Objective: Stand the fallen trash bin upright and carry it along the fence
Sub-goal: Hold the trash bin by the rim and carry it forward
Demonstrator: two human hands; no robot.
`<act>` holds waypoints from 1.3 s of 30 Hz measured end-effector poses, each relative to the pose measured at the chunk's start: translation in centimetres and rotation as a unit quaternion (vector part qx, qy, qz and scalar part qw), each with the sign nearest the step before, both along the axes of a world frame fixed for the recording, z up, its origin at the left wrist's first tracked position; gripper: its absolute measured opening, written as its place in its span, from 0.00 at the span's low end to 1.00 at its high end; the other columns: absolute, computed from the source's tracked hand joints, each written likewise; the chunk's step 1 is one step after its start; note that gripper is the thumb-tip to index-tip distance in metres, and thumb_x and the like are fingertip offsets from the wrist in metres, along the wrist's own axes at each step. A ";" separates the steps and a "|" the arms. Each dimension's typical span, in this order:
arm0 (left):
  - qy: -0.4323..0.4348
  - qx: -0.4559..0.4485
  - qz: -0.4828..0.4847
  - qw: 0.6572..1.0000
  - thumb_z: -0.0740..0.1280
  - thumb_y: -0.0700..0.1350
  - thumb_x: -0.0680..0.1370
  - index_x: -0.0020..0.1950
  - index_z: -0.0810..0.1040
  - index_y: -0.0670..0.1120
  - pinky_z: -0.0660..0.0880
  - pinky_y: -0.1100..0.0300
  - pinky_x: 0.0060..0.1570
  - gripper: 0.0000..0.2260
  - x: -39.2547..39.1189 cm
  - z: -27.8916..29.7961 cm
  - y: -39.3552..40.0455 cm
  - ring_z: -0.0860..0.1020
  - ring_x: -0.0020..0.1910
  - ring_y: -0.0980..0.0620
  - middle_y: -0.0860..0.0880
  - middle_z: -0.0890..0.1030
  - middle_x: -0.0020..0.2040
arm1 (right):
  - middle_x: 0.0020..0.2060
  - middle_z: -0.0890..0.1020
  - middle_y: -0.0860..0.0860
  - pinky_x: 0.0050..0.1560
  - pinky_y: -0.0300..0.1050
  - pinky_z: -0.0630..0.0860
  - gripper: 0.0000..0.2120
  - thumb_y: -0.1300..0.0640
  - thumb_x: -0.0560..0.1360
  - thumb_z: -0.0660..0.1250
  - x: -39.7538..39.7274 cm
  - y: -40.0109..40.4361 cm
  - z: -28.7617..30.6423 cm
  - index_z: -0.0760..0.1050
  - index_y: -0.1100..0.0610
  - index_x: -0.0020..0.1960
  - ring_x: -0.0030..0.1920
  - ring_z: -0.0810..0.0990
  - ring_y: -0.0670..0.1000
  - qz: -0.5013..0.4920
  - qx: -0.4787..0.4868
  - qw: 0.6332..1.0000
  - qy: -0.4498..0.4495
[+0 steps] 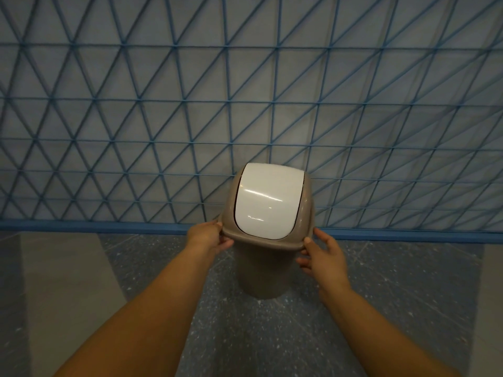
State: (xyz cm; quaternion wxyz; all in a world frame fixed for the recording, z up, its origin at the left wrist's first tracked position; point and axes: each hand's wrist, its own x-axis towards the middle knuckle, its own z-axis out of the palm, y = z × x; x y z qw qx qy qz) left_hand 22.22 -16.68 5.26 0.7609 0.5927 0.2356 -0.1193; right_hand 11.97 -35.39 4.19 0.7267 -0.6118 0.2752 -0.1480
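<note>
We grip the upright trash bin (262, 273) under its lid rim with left hand (208, 236) and right hand (324, 257), fingers closed on it, ready to carry it along the fence (136, 118).

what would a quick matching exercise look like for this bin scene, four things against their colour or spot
Column one:
1. swing flap
2. bin body
3. left hand
4. fence rail

Column two:
A. blue, running along the floor behind the bin
B. glossy white, set in the domed top
C. taupe, upright, tapering downward
D. gripping the lid rim on the side opposite the right hand

Pairs: 1-B, 2-C, 3-D, 4-A
</note>
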 end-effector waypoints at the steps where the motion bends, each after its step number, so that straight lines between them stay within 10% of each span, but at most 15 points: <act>1: 0.002 -0.012 -0.006 1.000 0.61 0.38 0.79 0.64 0.74 0.38 0.77 0.54 0.40 0.14 -0.4 -0.3 0.1 0.77 0.37 0.50 0.44 0.79 0.39 | 0.39 0.79 0.57 0.34 0.43 0.75 0.19 0.58 0.77 0.63 0.4 -0.5 0.2 0.69 0.50 0.67 0.35 0.76 0.52 0.005 0.003 1.000 0.010; 39: 0.013 -0.042 0.010 0.999 0.61 0.38 0.79 0.63 0.75 0.40 0.76 0.56 0.39 0.13 -1.9 -0.1 -0.5 0.79 0.38 0.50 0.43 0.80 0.41 | 0.37 0.78 0.52 0.33 0.42 0.73 0.20 0.57 0.79 0.60 2.3 -2.1 0.6 0.67 0.50 0.70 0.34 0.73 0.49 0.030 -0.015 0.998 0.050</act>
